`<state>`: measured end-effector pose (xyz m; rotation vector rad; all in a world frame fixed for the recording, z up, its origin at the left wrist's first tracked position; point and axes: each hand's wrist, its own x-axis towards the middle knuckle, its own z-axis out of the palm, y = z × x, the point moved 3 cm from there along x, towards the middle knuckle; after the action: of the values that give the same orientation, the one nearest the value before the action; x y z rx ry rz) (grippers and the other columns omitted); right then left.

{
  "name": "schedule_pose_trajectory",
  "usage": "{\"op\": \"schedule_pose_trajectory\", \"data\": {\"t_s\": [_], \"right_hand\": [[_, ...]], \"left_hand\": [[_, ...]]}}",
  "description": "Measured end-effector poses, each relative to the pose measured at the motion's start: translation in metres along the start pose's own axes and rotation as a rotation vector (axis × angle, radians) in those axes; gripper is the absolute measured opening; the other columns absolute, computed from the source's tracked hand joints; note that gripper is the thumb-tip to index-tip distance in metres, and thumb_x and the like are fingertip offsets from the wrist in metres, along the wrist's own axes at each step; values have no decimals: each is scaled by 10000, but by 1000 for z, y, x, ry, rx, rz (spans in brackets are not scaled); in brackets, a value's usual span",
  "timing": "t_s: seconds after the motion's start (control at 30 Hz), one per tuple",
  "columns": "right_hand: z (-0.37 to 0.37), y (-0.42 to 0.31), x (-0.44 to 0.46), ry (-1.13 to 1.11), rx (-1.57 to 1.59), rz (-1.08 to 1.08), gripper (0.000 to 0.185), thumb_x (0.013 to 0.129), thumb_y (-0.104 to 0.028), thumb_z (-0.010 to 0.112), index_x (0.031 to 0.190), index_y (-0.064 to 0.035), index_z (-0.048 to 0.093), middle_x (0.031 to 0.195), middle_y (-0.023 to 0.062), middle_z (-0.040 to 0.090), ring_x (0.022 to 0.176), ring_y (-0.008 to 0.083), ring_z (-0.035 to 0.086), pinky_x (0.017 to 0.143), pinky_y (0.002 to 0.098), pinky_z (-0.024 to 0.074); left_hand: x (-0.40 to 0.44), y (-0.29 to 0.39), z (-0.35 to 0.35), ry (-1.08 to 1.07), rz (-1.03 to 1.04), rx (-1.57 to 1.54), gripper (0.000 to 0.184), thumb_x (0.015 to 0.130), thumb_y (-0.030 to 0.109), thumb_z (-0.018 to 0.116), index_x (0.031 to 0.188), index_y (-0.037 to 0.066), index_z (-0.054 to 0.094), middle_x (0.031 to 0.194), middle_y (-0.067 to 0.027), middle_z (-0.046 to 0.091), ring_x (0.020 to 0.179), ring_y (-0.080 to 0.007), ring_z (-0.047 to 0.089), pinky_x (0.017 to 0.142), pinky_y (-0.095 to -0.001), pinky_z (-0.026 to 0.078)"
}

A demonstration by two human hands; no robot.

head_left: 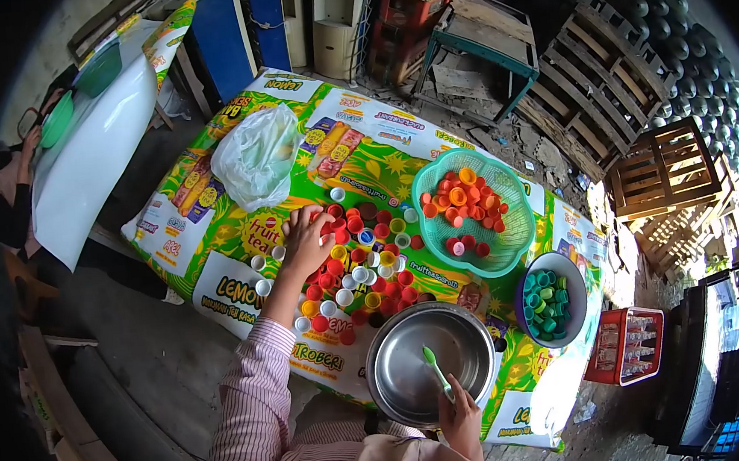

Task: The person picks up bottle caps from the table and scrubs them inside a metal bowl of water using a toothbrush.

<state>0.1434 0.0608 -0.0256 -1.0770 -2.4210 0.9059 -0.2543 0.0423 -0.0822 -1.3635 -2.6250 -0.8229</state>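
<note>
My left hand (308, 240) reaches over a spread of loose plastic bottle caps, mostly red, white and yellow. Its fingers are curled down, and a red bottle cap (328, 226) shows at the fingertips. At the near edge of the table, my right hand (460, 419) is closed around a slim light-green and white tool (432, 360), perhaps a spoon or brush. That tool extends over a steel bowl (389, 392), whose inside looks bare. Near the bowl's far rim lie more red bottle caps (395, 295).
A mint-green basket (516, 184) holds orange and red caps. Right of the bowl, a white basin (575, 323) contains green caps. A crumpled plastic bag (257, 157) lies far left on the printed tablecloth (374, 174). Another person's hand (31, 143) holds a green bowl (58, 121).
</note>
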Motion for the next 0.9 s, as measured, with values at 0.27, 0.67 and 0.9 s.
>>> {"op": "schedule_pose_trajectory", "data": {"t_s": [0.27,0.67,0.9], "right_hand": [[0,3,-3,-33,-39,37,414,797,-42,602,1201,-38,517,772,192,611,615,307,606,523,371,466],[1,8,-6,-6,-56,3,422,810,-141,606,1220,-106,510,785,128,625,578,304,612,489,384,485],[1,14,-9,1,6,-65,401,798,-81,609,1191,-68,532,780,162,622,543,280,593,482,362,453]], "left_hand": [[26,3,28,91,47,-7,323,763,273,630,1061,158,583,1064,-28,526,1000,-219,438,822,-394,303],[43,1,38,-29,-86,-381,131,775,138,671,852,49,615,805,-67,659,672,-166,633,618,-308,496],[17,-13,25,21,-263,-703,156,808,111,666,889,4,587,854,-63,656,758,-123,632,679,-245,503]]}}
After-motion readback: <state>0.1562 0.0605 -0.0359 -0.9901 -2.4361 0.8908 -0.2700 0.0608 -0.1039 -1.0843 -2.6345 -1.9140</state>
